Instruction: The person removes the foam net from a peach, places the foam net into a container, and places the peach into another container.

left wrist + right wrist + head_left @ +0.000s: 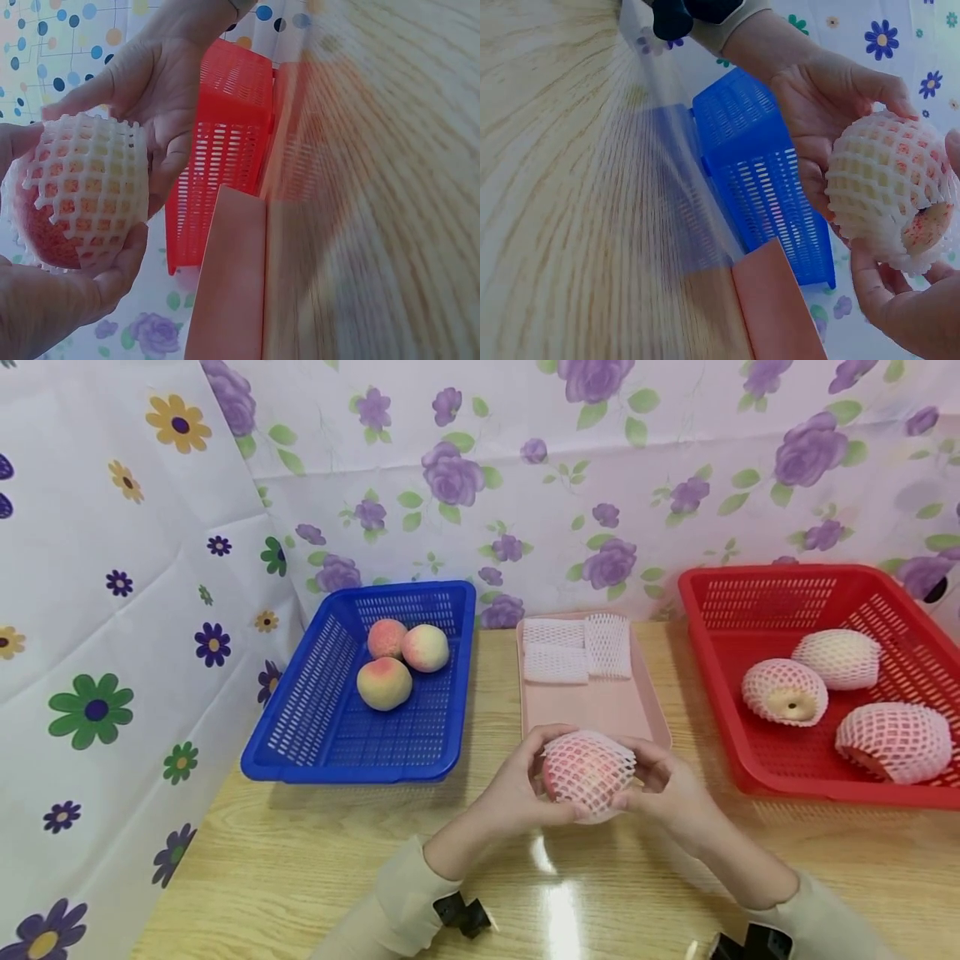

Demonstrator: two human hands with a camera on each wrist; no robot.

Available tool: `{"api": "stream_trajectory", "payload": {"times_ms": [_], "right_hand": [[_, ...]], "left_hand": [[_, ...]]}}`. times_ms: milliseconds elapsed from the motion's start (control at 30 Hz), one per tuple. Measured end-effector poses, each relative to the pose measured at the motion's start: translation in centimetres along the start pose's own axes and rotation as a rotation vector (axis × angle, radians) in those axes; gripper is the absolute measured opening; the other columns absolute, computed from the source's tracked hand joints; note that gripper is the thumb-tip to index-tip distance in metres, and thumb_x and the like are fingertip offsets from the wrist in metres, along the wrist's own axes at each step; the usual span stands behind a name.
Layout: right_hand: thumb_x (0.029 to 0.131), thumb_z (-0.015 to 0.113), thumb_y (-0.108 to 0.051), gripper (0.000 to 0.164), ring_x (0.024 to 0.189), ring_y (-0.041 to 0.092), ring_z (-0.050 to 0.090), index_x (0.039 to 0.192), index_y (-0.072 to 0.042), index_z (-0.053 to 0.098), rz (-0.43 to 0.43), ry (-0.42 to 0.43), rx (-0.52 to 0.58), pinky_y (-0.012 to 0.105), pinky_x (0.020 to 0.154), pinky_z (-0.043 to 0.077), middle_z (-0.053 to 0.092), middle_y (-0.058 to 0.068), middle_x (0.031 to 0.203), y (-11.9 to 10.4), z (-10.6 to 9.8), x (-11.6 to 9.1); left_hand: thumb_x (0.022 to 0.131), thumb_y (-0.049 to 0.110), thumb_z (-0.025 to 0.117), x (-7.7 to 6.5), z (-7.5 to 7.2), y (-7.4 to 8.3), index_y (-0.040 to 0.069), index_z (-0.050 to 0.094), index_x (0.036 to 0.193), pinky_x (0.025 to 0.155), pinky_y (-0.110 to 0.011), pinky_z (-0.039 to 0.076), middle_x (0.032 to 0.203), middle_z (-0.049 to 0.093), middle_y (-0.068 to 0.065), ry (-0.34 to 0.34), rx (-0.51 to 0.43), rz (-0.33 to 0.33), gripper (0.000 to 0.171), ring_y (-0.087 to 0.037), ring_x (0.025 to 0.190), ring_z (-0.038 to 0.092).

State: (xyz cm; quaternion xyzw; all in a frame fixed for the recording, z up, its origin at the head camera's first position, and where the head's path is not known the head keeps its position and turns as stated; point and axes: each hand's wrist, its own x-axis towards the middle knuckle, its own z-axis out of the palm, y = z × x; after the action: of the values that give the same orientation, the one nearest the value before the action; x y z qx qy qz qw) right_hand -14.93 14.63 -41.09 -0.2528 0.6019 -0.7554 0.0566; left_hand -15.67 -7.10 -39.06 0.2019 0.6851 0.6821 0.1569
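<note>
Both hands hold a peach [588,774] dressed in a white foam net sleeve [94,180], above the table in front of the pink tray. My left hand [528,785] curls round its left side, thumb at the front. On the opposite side my right hand [663,789] grips it with bent fingers and thumb. Part of the peach's reddish skin shows bare at an end of the net in the left wrist view. In the right wrist view, an opening in the net [862,187] bares a speckled patch of fruit.
A blue basket [352,772] with three bare peaches [385,683] stands at the left. Behind the hands lies a pink tray [600,714] with several flat foam net sleeves [557,664]. At the right, a red basket [720,693] contains three netted fruits [892,742]. Flowered cloth hangs behind.
</note>
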Motion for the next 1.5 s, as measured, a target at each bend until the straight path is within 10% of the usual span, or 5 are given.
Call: {"api": "stream_trajectory", "payload": {"times_ms": [300, 633, 933, 1167, 1500], "right_hand": [[0.065, 0.079, 0.013, 0.107, 0.126, 0.005, 0.044, 0.151, -0.006, 0.019, -0.060, -0.166, -0.124, 0.021, 0.094, 0.050, 0.034, -0.009, 0.148, -0.3, 0.0, 0.3], [0.063, 0.081, 0.010, 0.092, 0.108, 0.002, 0.056, 0.143, -0.002, 0.037, -0.056, -0.091, -0.342, 0.019, 0.084, 0.054, 0.047, -0.016, 0.133, -0.3, 0.4, 0.0], [0.064, 0.078, 0.014, 0.084, 0.105, 0.008, 0.059, 0.140, -0.007, 0.047, 0.022, 0.004, -0.132, 0.026, 0.076, 0.058, 0.054, -0.008, 0.129, -0.9, 0.1, 0.0], [0.065, 0.078, 0.015, 0.082, 0.107, 0.009, 0.059, 0.139, -0.005, 0.048, 0.004, -0.001, -0.070, 0.027, 0.079, 0.058, 0.056, -0.008, 0.130, -1.0, 0.0, 0.1], [0.065, 0.078, 0.013, 0.076, 0.098, 0.008, 0.064, 0.134, -0.009, 0.054, -0.009, 0.038, -0.038, 0.025, 0.074, 0.058, 0.061, -0.009, 0.126, -1.0, 0.3, -0.3]], "left_hand": [[0.070, -0.010, 0.071, -0.2, -0.4, 0.2, 0.006, 0.037, 0.139, 0.087, -0.036, 0.056, 0.133, 0.044, -0.019, -0.036, -0.007, -0.006, 0.079, -0.015, 0.105, 0.054], [0.075, -0.007, 0.070, -0.2, -0.2, 0.1, 0.010, 0.037, 0.141, 0.081, -0.031, 0.057, 0.128, 0.049, -0.018, -0.021, -0.035, -0.065, 0.076, -0.015, 0.101, 0.059], [0.077, -0.006, 0.073, -0.2, -1.4, 1.1, 0.000, 0.043, 0.135, 0.095, -0.033, 0.052, 0.136, 0.046, -0.021, 0.019, 0.005, 0.061, 0.065, -0.023, 0.118, 0.053], [0.074, -0.013, 0.072, -0.1, -2.6, 1.4, -0.010, 0.053, 0.119, 0.089, -0.039, 0.054, 0.119, 0.055, -0.028, 0.006, 0.025, 0.202, 0.049, -0.011, 0.101, 0.058], [0.073, -0.012, 0.074, -0.5, -2.7, 1.7, -0.005, 0.053, 0.124, 0.091, -0.040, 0.054, 0.128, 0.052, -0.020, -0.034, 0.005, 0.070, 0.055, -0.026, 0.109, 0.059]]}}
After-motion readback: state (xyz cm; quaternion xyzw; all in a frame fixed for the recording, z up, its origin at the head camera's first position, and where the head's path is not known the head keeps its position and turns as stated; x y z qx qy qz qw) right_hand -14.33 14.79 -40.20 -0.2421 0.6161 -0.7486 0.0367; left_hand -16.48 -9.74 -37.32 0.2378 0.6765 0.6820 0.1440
